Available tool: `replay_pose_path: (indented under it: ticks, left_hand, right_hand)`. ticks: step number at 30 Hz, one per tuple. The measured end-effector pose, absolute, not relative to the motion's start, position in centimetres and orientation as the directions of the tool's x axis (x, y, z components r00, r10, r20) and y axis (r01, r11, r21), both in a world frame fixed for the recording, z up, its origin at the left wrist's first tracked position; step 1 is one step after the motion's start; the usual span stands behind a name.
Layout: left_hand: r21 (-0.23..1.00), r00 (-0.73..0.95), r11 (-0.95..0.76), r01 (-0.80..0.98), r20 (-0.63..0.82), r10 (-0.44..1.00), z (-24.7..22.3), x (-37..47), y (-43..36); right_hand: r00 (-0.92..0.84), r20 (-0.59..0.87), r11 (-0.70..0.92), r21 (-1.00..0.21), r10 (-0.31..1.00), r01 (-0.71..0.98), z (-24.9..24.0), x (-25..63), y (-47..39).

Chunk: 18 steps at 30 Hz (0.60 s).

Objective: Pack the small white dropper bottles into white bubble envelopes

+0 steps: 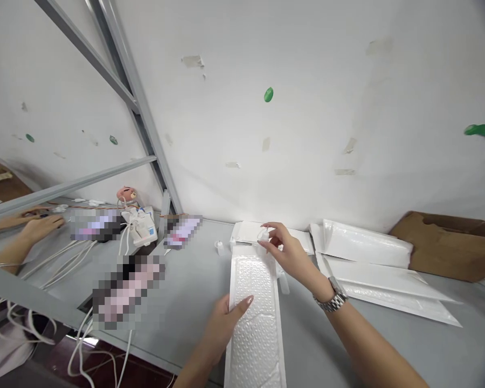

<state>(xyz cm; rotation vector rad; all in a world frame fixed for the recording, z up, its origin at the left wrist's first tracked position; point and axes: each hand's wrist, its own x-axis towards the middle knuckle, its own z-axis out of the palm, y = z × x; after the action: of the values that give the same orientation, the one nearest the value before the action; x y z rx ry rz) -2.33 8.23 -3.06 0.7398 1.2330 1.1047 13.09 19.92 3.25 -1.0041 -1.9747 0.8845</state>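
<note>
Mailer [255, 334] running lengthwise away from the viewer, with a small white piece [263, 236] pinched above its far end.

Its long axis points from the bottom of the view toward the wall [299, 134], across the grey worktop [186, 291]. Nearer to the viewer, the left hand [221, 326] grips the left edge about midway, thumb over the bubbled face, other fingers hidden, apparently underneath. Farther out, the right hand [286, 249] comes in from the right, thumb and fingertips pressed together on the white piece; whether that touches the mailer, I cannot tell. The piece thus lies straight beyond the left thumb, along the long axis. Left of the far end rests a loose looped piece [220, 248]; well to the right, spare mailers [366, 245] lie beside a brown box [448, 245].
</note>
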Motion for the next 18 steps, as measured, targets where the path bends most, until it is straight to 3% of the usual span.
replay_pose_path:
  ticks: [6, 10, 15, 18]
  left_hand:
    - [0.913, 0.016, 0.330, -0.238, -0.336, 0.942, -2.9, -2.2, 7.8]
    - [0.915, -0.146, 0.336, -0.225, -0.373, 0.916, -3.3, -2.4, 7.6]
    - [0.918, -0.148, 0.307, -0.252, -0.350, 0.925, -3.3, -2.5, 7.3]
    - [0.918, -0.089, 0.280, -0.281, -0.316, 0.945, -2.9, -2.4, 7.2]
  right_hand:
    - [-0.523, 0.200, 0.443, -0.805, 0.829, 0.394, 3.0, 12.8, 19.4]
    - [-0.556, 0.174, 0.411, -0.847, 0.813, 0.336, 3.0, 12.5, 19.3]
    - [-0.388, 0.318, 0.464, -0.801, 0.865, 0.379, 2.3, 12.0, 19.2]
    - [-0.401, 0.382, 0.537, -0.735, 0.833, 0.414, 2.1, 11.8, 19.1]
